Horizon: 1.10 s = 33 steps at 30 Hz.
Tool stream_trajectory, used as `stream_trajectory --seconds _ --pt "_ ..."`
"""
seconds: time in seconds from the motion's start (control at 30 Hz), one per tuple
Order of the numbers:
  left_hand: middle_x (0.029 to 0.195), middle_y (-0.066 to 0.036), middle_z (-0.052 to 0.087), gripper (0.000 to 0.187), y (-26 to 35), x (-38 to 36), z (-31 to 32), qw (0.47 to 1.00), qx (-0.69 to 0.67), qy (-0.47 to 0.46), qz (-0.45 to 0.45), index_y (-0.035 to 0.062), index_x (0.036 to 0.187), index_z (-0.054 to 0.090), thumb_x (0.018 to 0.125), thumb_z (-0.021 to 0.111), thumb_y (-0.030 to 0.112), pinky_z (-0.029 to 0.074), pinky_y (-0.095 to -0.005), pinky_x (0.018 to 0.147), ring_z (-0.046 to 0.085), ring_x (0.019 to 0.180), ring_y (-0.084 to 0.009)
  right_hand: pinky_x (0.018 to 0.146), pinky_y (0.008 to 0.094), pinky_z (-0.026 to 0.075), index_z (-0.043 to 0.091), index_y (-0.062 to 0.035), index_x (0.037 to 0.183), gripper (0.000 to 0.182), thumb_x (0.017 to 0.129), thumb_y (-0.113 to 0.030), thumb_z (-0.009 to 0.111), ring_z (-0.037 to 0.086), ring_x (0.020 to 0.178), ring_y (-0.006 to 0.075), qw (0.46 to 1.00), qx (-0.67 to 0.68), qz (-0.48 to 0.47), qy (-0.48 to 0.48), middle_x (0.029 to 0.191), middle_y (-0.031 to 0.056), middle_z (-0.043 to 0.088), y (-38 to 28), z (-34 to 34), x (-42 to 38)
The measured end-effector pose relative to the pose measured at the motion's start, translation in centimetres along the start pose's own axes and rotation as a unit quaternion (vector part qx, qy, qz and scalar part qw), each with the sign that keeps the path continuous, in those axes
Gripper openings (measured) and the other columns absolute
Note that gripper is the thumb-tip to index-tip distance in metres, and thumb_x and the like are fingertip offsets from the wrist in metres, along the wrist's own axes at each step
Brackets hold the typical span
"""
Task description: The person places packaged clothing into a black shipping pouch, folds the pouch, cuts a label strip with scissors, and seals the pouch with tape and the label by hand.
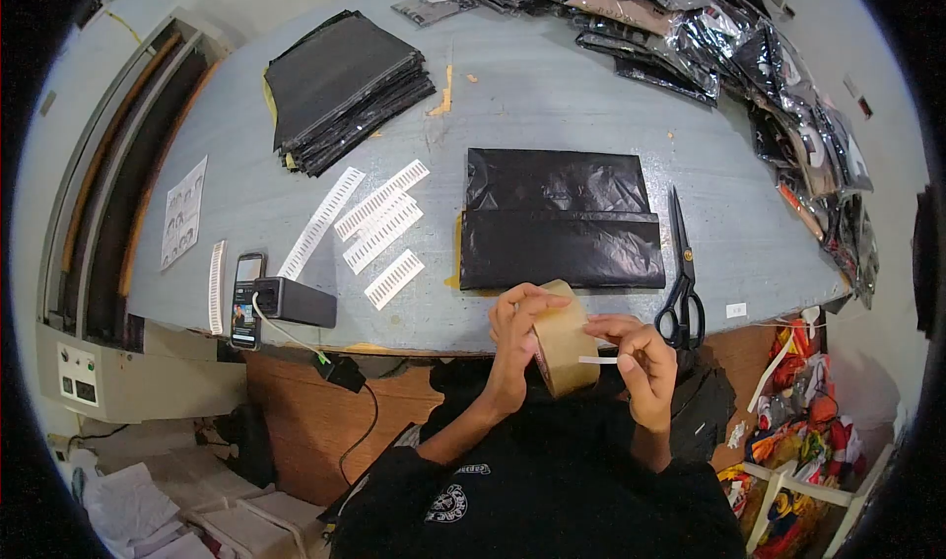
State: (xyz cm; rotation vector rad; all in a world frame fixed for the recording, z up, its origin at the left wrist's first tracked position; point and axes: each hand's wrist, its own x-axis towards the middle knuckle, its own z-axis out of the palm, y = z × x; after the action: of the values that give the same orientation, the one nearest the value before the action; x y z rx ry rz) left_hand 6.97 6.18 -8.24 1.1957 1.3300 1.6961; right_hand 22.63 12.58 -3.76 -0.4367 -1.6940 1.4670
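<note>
My left hand point(514, 337) is closed round a wide roll of clear brownish packing tape point(568, 347), held up at the table's front edge. Beside it, my right hand point(642, 364) pinches a narrow white strip point(597, 360) that reaches across toward the roll. Just beyond the hands lies a flat black plastic packet point(562, 253), its upper part folded over with a seam across the middle. Black-handled scissors point(680, 283) rest to the packet's right, blades pointing away from me.
Barcode label strips point(382, 216) lie left of the packet. A phone point(246, 301) leans by a dark box point(296, 303) with a cable. A stack of black bags point(345, 91) stands at back left. Bagged garments point(729, 56) heap at the right. A printed sheet point(184, 212) lies far left.
</note>
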Motion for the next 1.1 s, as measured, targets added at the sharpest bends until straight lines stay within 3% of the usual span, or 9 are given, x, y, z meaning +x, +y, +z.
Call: stream_trajectory --seconds 0.17,0.27,0.33,0.47,0.63,0.87,1.1 --pt "0.119 -0.010 0.038 0.041 0.8 0.3 -0.7 0.995 0.094 -0.030 0.014 0.0102 0.115 0.053 0.078 0.042 0.025 0.014 -0.0385 0.097 0.029 0.110 -0.0242 0.096 0.0425 0.036 0.041 0.0008 0.082 0.007 0.088 -0.004 0.042 0.049 0.112 0.0321 0.998 0.061 0.005 0.005 0.107 0.0257 0.057 0.4 0.0 -0.1" --pt "0.115 -0.013 0.040 0.048 1.2 0.3 -0.8 0.993 0.110 -0.032 -0.027 0.0050 0.110 0.056 0.076 0.045 0.037 0.019 -0.0380 0.100 0.030 0.113 -0.0242 0.094 0.0432 0.039 0.041 0.0014 0.083 0.012 0.089 -0.009 0.042 0.049 0.112 0.0335 0.997 0.066 0.023 0.013 0.108 0.0275 0.055 1.1 -0.1 -0.4" --pt "0.115 -0.013 0.041 0.044 1.1 0.2 -0.8 0.992 0.124 -0.030 -0.007 0.0050 0.107 0.057 0.075 0.045 0.034 0.020 -0.0383 0.100 0.031 0.113 -0.0246 0.093 0.0444 0.042 0.042 0.0013 0.082 0.016 0.087 -0.014 0.043 0.049 0.111 0.0353 0.962 0.238 0.041 0.129 0.108 0.0296 0.054 1.5 0.0 -0.4" --pt "0.115 -0.013 0.041 0.042 1.2 0.2 -0.8 0.989 0.144 -0.027 0.000 0.0052 0.105 0.058 0.075 0.045 0.032 0.020 -0.0384 0.099 0.031 0.112 -0.0251 0.092 0.0448 0.043 0.043 0.0020 0.080 0.018 0.084 -0.016 0.043 0.047 0.114 0.0361 0.961 0.206 0.053 0.178 0.114 0.0316 0.049 1.0 -0.5 1.2" --pt "0.112 -0.013 0.043 0.041 1.6 0.3 -0.7 0.986 0.163 -0.019 0.023 0.0056 0.104 0.059 0.074 0.045 0.029 0.021 -0.0382 0.097 0.034 0.107 -0.0250 0.103 0.0453 0.031 0.053 -0.0011 0.074 0.007 0.081 -0.001 0.053 0.038 0.124 0.0330 0.972 0.195 0.126 0.042 0.132 0.0209 0.040 0.3 0.5 1.6" --pt "0.110 -0.012 0.045 0.041 1.4 0.4 -1.1 0.981 0.184 -0.032 0.046 0.0053 0.104 0.059 0.074 0.045 0.028 0.022 -0.0375 0.096 0.035 0.106 -0.0247 0.104 0.0445 0.028 0.054 -0.0003 0.076 0.005 0.079 0.003 0.055 0.036 0.126 0.0319 0.977 0.158 0.139 0.024 0.134 0.0219 0.037 0.1 1.2 1.9" --pt "0.110 -0.013 0.045 0.042 1.4 0.4 -1.0 0.984 0.168 -0.026 0.046 0.0053 0.105 0.059 0.075 0.045 0.031 0.022 -0.0378 0.096 0.036 0.106 -0.0250 0.098 0.0341 0.033 0.054 0.0004 0.077 0.005 0.079 0.005 0.054 0.037 0.126 0.0284 0.984 0.109 0.141 0.019 0.134 0.0216 0.040 0.1 1.4 1.6"
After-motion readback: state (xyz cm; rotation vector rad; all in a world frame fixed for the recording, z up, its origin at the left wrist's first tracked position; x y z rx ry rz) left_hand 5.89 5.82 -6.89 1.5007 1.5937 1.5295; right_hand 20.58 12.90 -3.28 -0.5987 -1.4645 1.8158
